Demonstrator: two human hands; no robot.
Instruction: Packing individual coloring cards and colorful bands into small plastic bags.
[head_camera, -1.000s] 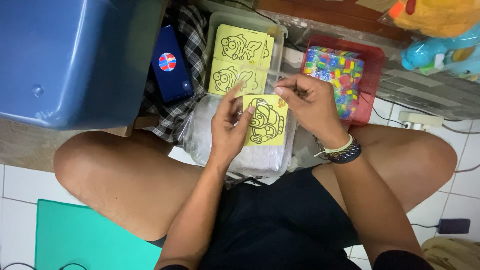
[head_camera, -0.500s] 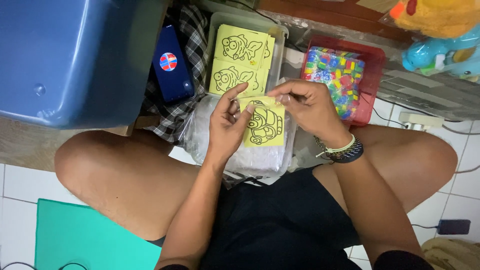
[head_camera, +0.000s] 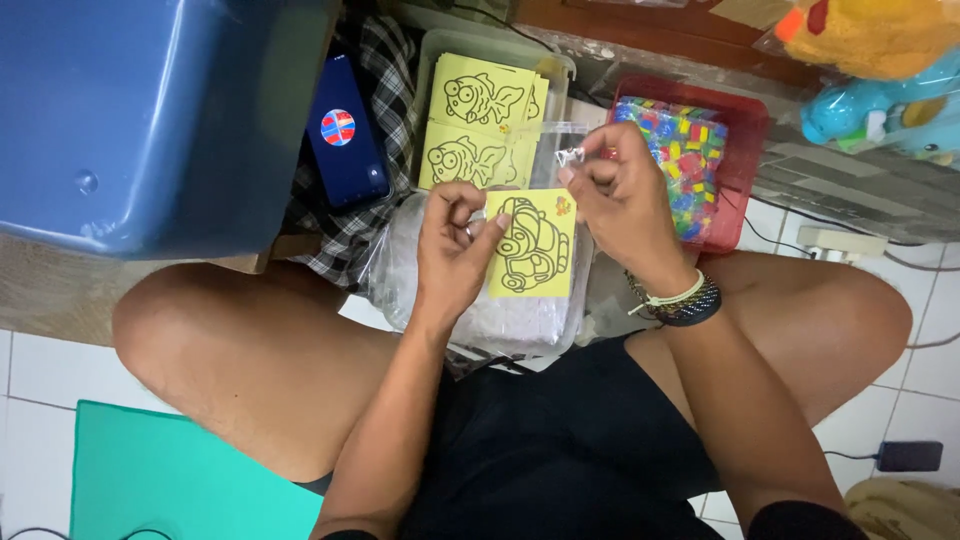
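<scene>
Since half a second ago the right hand (head_camera: 625, 195) has lifted off the yellow card (head_camera: 531, 246) and risen toward its top right corner, fingers pinched on a thin clear strip. From the left: a blue tub (head_camera: 150, 120), then a dark phone (head_camera: 345, 135) on checked cloth (head_camera: 340, 230). The left hand (head_camera: 455, 240) pinches the card's left edge over a clear bag (head_camera: 400, 285) on the lap. Further right sits a red tray (head_camera: 745, 130) of coloured bits.

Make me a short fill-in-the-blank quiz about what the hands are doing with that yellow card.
1. The left hand holds a yellow card printed with a black outline of a ____.
2. The tub behind it holds yellow cards showing ____.
3. The bracelets sit on the ____ wrist.

Missing words: car; fish; right
</scene>
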